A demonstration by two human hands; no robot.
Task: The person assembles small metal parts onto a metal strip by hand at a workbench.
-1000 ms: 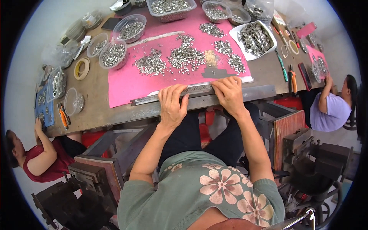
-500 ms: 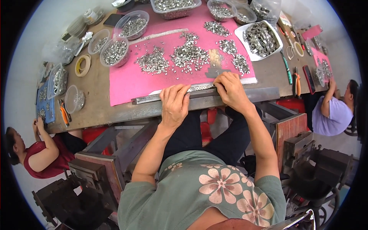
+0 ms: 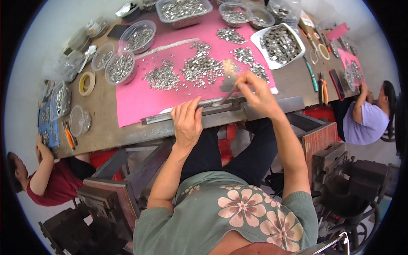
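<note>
One hand, the right hand (image 3: 258, 96), has left the metal bar (image 3: 214, 109) at the edge of the desk (image 3: 103, 97) and pinches a thin tool (image 3: 228, 95) over it, so tool work seems begun, while the left hand (image 3: 186, 122) rests there, its grip unclear.

I am finding no readable words, numbers or signs from here. On the small white bottle (image 3: 93, 29) at the upper left and the slim teal tool (image 3: 312, 77) at the right, any markings are appearing too small and blurred to make out.
</note>
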